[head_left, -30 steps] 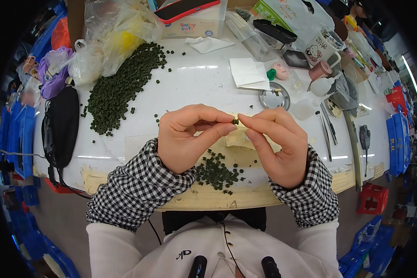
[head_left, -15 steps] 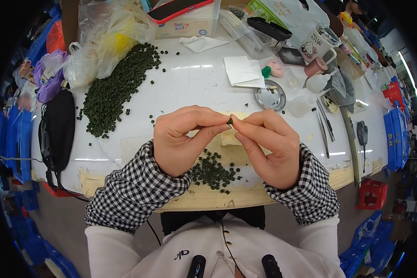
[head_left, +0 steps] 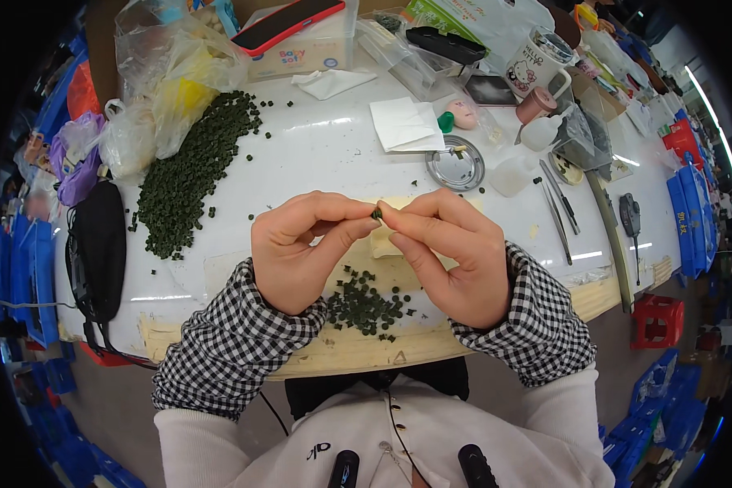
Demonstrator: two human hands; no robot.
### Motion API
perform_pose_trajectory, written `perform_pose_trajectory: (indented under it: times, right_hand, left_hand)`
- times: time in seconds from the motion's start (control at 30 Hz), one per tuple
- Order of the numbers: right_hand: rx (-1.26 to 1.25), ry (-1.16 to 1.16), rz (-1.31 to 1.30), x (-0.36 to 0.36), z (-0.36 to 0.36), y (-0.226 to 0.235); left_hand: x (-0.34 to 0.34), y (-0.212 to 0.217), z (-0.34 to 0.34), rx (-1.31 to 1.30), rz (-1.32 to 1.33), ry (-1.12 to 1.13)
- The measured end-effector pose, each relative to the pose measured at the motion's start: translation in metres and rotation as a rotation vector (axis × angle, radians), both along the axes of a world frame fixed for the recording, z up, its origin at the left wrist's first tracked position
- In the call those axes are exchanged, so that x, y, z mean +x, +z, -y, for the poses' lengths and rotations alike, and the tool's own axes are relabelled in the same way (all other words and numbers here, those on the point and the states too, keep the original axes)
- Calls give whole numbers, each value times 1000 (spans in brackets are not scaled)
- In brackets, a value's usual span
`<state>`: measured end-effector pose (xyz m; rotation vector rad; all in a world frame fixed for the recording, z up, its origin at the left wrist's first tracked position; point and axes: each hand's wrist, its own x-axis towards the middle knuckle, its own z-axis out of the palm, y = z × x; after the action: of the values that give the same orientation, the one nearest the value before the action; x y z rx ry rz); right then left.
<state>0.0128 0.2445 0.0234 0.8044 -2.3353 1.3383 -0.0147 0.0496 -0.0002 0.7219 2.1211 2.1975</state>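
Note:
Between my fingertips, above the middle of the table, is a small dark green piece [head_left: 376, 214]. My left hand [head_left: 299, 248] pinches it between thumb and index finger. From the other side, the index fingertip of my right hand [head_left: 457, 254] presses against it, the thumb curled just below. The piece is mostly covered, so its exact shape is hidden. Below my hands, near the front edge, lies a loose scatter of small dark green round pieces [head_left: 368, 307]. A pale yellow block [head_left: 386, 242] sits partly hidden behind my fingers.
A big heap of dark green pieces [head_left: 185, 175] spreads at left, beside plastic bags [head_left: 183, 89] and a black pouch [head_left: 102, 248]. Right of centre are a round metal dish [head_left: 455, 175], white paper [head_left: 407, 124], tweezers [head_left: 555, 220] and a mug [head_left: 537, 69].
The whole view has shifted slightly, so the table things sit a little further left. Both hands keep the same pinch around the small piece.

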Motion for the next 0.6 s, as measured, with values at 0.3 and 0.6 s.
perform_pose_trajectory:
  times: [0.3, 0.6]
  right_hand:
    - [-28, 18, 40, 3, 1, 0]
    - [19, 58, 80, 5, 0, 2]
  left_hand:
    - [0, -1, 0, 82, 86, 3]
    - [0, -2, 2, 79, 50, -4]
